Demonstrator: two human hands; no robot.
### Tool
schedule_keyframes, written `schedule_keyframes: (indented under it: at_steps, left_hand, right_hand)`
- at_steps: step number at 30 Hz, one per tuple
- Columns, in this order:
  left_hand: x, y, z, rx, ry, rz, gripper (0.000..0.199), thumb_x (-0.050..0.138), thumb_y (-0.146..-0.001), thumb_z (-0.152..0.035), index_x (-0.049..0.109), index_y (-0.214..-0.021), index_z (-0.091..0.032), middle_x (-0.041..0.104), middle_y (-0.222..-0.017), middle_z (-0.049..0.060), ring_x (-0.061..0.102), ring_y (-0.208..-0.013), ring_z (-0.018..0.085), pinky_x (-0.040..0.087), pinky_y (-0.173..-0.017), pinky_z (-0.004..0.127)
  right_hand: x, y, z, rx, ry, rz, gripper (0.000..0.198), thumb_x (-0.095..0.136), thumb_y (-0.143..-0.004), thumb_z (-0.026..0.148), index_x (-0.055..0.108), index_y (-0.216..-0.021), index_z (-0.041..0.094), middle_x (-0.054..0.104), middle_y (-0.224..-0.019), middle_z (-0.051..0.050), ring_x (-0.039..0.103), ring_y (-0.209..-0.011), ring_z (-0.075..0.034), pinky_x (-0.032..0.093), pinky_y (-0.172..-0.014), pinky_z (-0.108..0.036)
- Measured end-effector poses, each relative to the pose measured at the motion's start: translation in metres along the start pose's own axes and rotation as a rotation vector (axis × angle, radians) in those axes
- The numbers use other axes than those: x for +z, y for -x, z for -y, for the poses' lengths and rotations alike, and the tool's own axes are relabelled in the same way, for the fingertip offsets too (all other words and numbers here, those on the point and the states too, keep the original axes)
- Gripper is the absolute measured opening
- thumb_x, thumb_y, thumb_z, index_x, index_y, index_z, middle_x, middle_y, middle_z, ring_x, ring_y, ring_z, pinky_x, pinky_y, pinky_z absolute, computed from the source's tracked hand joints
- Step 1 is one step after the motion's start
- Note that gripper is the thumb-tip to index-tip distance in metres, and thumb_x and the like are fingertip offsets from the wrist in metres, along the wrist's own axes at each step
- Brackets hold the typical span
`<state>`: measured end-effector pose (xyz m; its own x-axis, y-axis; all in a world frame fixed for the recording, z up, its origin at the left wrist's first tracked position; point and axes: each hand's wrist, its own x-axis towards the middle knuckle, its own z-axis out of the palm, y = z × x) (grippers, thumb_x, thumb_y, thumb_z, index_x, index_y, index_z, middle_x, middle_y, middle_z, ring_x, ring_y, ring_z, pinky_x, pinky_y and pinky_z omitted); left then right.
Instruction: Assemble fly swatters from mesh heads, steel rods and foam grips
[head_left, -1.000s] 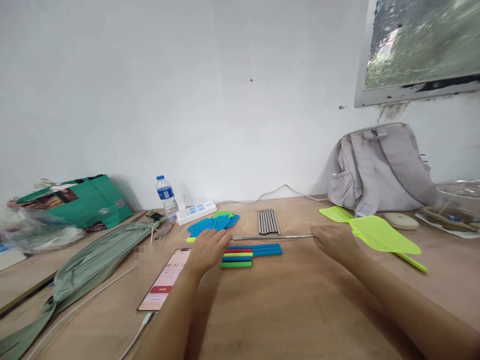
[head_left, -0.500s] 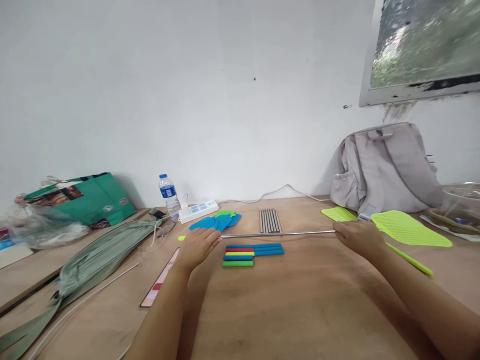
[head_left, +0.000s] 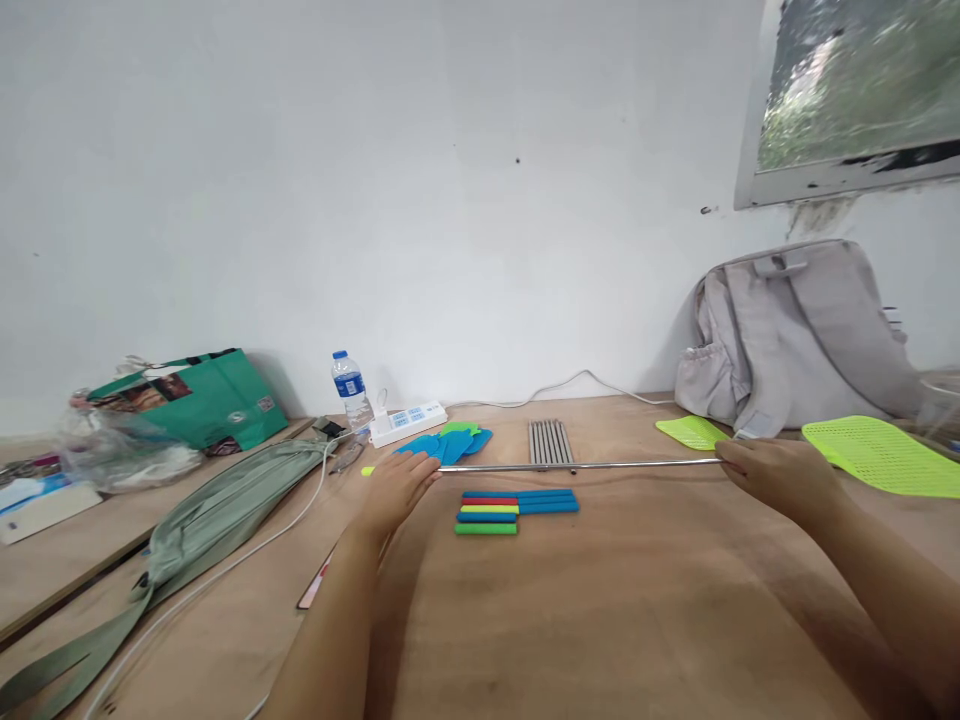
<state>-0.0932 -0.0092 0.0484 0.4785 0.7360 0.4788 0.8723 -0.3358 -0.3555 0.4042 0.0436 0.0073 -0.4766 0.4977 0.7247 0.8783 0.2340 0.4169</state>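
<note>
A thin metal telescopic rod (head_left: 637,464) of a fly swatter stretches level between my two hands above the table. My left hand (head_left: 397,490) is closed round its left end, where a yellow-green tip sticks out past the fingers. My right hand (head_left: 772,475) grips the other end, close to a large yellow-green swatter head (head_left: 881,455). Just behind the rod lie several short metal rods (head_left: 550,442) side by side. In front of it are coloured handle tubes (head_left: 487,510) in blue, red, yellow and green. Blue swatter heads (head_left: 446,444) lie beyond my left hand.
Another yellow-green swatter head (head_left: 691,432) lies before the grey backpack (head_left: 802,335). A water bottle (head_left: 351,390) and a power strip (head_left: 409,422) stand along the wall. On the left are a grey-green bag (head_left: 232,510), a white cable (head_left: 225,562) and a green bag (head_left: 214,400).
My right hand has moved to the right, and the visible stretch of rod between my hands is longer. The large swatter head shifted right too. The view turned slightly left.
</note>
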Motion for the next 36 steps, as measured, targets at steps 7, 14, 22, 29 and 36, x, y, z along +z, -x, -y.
schedule_keyframes:
  at_steps: [7,14,22,29,36]
  left_hand:
    - [0.002,0.002,0.006,0.037,0.048,-0.023,0.033,0.028,-0.09,-0.034,0.057,-0.088,-0.02,0.062,-0.081,0.004,0.054,-0.076,0.018,0.035,-0.068,0.029]
    - [0.0,0.007,0.015,0.009,0.152,-0.032,0.032,0.029,-0.09,-0.035,0.057,-0.085,-0.02,0.061,-0.08,0.004,0.054,-0.076,0.018,0.035,-0.068,0.028]
    - [0.004,0.01,0.016,-0.03,0.248,-0.077,0.027,0.034,-0.086,-0.034,0.057,-0.078,-0.02,0.061,-0.074,0.004,0.051,-0.07,0.019,0.035,-0.067,0.031]
    - [0.008,0.003,0.002,-0.498,0.19,-0.475,0.025,0.049,-0.078,-0.039,0.059,-0.093,-0.022,0.042,-0.118,0.011,0.029,-0.119,0.03,0.017,-0.101,0.048]
    - [0.014,-0.015,-0.002,-1.225,1.226,-0.838,0.073,0.071,-0.061,-0.03,0.028,-0.12,-0.023,0.037,-0.126,0.011,0.035,-0.12,0.025,0.023,-0.101,0.046]
  right_hand:
    - [-0.006,0.001,-0.006,-0.016,0.022,-0.066,0.027,0.043,-0.073,0.018,0.046,-0.046,0.017,0.049,-0.041,0.0,0.043,-0.042,-0.009,0.015,-0.047,-0.024]
    - [-0.007,0.003,-0.007,-0.003,0.038,-0.002,0.029,0.04,-0.076,0.02,0.047,-0.048,0.018,0.051,-0.043,-0.001,0.045,-0.043,-0.011,0.015,-0.046,-0.024]
    - [-0.008,0.004,0.004,0.13,-0.07,0.248,0.027,0.04,-0.075,0.03,0.042,-0.05,0.02,0.053,-0.047,-0.003,0.047,-0.048,-0.014,0.017,-0.048,-0.026]
    - [-0.013,-0.011,0.033,0.225,-0.242,0.386,0.031,0.04,-0.075,0.039,0.035,-0.051,0.02,0.051,-0.049,0.0,0.043,-0.048,-0.013,0.016,-0.048,-0.026]
    - [-0.019,-0.016,0.043,0.244,-0.313,0.369,0.03,0.041,-0.074,0.035,0.031,-0.049,0.02,0.045,-0.045,0.002,0.039,-0.046,-0.012,0.017,-0.047,-0.025]
